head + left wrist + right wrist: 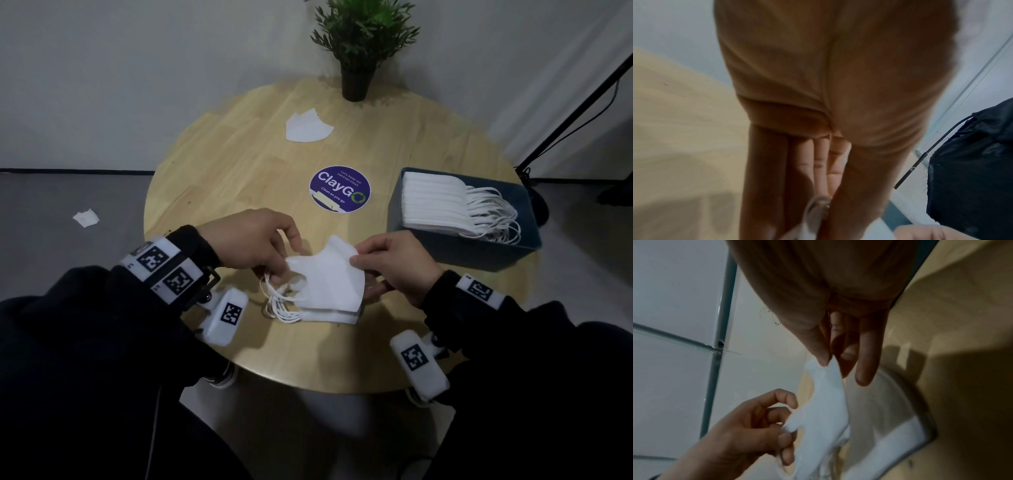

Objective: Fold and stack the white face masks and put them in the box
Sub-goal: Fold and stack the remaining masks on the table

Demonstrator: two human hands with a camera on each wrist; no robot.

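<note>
A folded white face mask is held between both hands just above a small stack of folded masks near the table's front edge. My left hand pinches the mask's left end by the ear loops. My right hand pinches its right corner between thumb and forefinger; the right wrist view shows that mask hanging between the two hands. Another white mask lies alone at the far side of the table. The blue-grey box at the right holds a row of folded masks.
A round wooden table carries a purple ClayGo sticker in the middle and a potted plant at the back. A scrap of white paper lies on the floor to the left. A black stand leans at the right.
</note>
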